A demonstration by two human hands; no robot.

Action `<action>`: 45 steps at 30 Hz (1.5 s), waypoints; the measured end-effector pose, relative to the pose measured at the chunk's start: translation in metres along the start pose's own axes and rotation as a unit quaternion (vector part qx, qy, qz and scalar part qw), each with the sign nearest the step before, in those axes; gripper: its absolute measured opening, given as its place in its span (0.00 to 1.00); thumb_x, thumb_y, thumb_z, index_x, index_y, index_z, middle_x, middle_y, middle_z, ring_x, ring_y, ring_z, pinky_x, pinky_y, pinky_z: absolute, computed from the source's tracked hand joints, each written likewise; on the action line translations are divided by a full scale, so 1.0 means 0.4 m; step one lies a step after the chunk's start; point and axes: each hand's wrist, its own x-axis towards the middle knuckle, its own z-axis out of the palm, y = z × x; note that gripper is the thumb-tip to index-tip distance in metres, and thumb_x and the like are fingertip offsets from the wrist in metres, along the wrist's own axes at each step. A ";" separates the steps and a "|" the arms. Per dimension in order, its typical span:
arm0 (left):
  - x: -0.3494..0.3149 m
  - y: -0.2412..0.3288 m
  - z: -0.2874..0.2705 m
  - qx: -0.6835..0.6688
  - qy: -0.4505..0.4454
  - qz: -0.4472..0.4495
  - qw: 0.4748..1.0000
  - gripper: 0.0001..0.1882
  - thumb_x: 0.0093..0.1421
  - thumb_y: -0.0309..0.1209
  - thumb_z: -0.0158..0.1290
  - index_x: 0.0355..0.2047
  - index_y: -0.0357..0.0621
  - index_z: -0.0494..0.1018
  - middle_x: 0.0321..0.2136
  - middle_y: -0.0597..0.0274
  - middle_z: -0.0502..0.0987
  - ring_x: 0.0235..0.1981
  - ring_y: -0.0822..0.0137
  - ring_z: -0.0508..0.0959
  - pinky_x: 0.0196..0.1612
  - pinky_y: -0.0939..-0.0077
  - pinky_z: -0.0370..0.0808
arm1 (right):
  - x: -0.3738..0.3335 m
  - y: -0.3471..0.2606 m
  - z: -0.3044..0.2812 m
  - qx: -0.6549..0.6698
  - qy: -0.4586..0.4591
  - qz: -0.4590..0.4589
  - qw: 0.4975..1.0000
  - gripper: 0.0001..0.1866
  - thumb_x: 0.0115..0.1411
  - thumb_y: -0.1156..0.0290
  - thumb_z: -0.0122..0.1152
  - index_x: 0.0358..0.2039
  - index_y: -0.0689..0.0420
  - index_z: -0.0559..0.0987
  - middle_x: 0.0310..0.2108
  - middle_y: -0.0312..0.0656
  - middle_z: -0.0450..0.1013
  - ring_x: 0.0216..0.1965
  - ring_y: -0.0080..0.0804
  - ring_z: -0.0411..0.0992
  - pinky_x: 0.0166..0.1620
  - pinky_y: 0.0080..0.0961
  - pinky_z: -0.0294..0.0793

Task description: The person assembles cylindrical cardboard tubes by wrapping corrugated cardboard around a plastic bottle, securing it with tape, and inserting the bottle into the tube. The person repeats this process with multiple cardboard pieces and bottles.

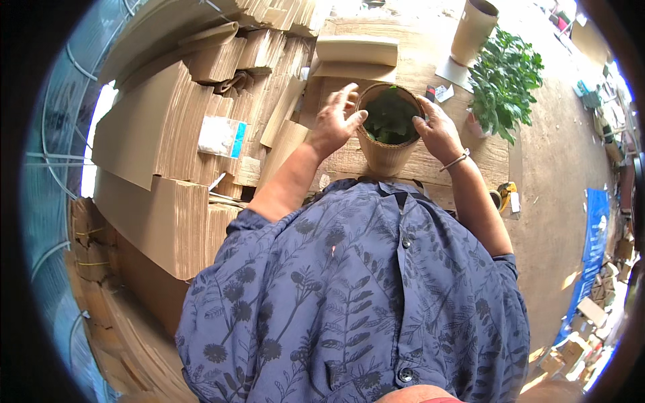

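A brown cardboard sleeve [386,160], round and open at the top, stands on the wooden table right in front of me. Green leaves [391,115] fill its dark inside; the lower part of the plant is hidden. On the sleeve's left, my left hand [334,122] is open with fingers spread, its thumb tip at the rim. My right hand [438,129] grips the right side of the rim, thumb at the near edge and forefinger farther along it. A bracelet circles that wrist.
Stacks of flat cardboard [181,127] rise at my left, a clear packet [218,136] lying against them. A folded cardboard sheet [356,57] lies beyond the sleeve. At right stand a leafy potted plant [504,80], another cardboard sleeve [474,33] and a yellow tape dispenser [508,195].
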 end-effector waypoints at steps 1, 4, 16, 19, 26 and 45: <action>0.009 -0.014 -0.001 -0.040 -0.051 -0.023 0.998 0.29 0.64 0.40 0.56 0.62 0.44 0.65 0.52 0.52 0.72 0.48 0.60 0.75 0.52 0.66 0.74 | 0.009 -0.015 0.002 -0.033 0.000 0.012 0.999 0.26 0.59 0.63 0.59 0.57 0.57 0.71 0.52 0.55 0.72 0.54 0.50 0.71 0.56 0.39 0.70; 0.010 -0.022 0.009 -0.071 -0.065 -0.024 0.995 0.27 0.62 0.33 0.54 0.62 0.45 0.64 0.54 0.50 0.71 0.49 0.58 0.75 0.52 0.66 0.74 | 0.031 -0.055 -0.004 -0.119 0.030 0.026 0.992 0.25 0.57 0.60 0.62 0.55 0.50 0.73 0.49 0.47 0.75 0.51 0.48 0.73 0.53 0.40 0.72; 0.068 -0.042 0.027 -0.078 -0.080 0.043 0.993 0.31 0.57 0.33 0.58 0.61 0.45 0.64 0.51 0.46 0.70 0.50 0.52 0.74 0.56 0.64 0.72 | 0.121 -0.095 0.016 -0.325 0.127 -0.194 0.917 0.04 0.50 0.68 0.67 0.28 0.47 0.81 0.38 0.33 0.77 0.42 0.37 0.74 0.50 0.36 0.71; 0.098 -0.036 0.023 -0.071 -0.082 0.083 0.991 0.28 0.57 0.35 0.57 0.58 0.47 0.67 0.54 0.42 0.67 0.55 0.45 0.71 0.61 0.59 0.68 | 0.112 -0.101 0.008 -0.316 0.118 -0.213 0.917 0.05 0.50 0.67 0.67 0.29 0.48 0.80 0.38 0.34 0.76 0.44 0.38 0.73 0.49 0.38 0.70; 0.158 0.008 0.018 -0.049 -0.118 0.084 0.988 0.19 0.54 0.28 0.53 0.48 0.45 0.75 0.50 0.49 0.73 0.54 0.50 0.72 0.58 0.62 0.70 | 0.126 -0.142 0.021 -0.342 0.119 -0.133 0.923 0.08 0.50 0.64 0.67 0.31 0.48 0.80 0.38 0.35 0.76 0.46 0.38 0.73 0.52 0.38 0.69; 0.250 0.042 0.031 0.200 -0.390 0.055 0.897 0.27 0.54 0.34 0.54 0.56 0.51 0.73 0.62 0.49 0.65 0.59 0.51 0.70 0.62 0.64 0.68 | 0.055 -0.131 0.008 -0.335 0.106 -0.195 0.916 0.05 0.47 0.69 0.66 0.25 0.50 0.78 0.42 0.34 0.73 0.47 0.38 0.70 0.54 0.40 0.66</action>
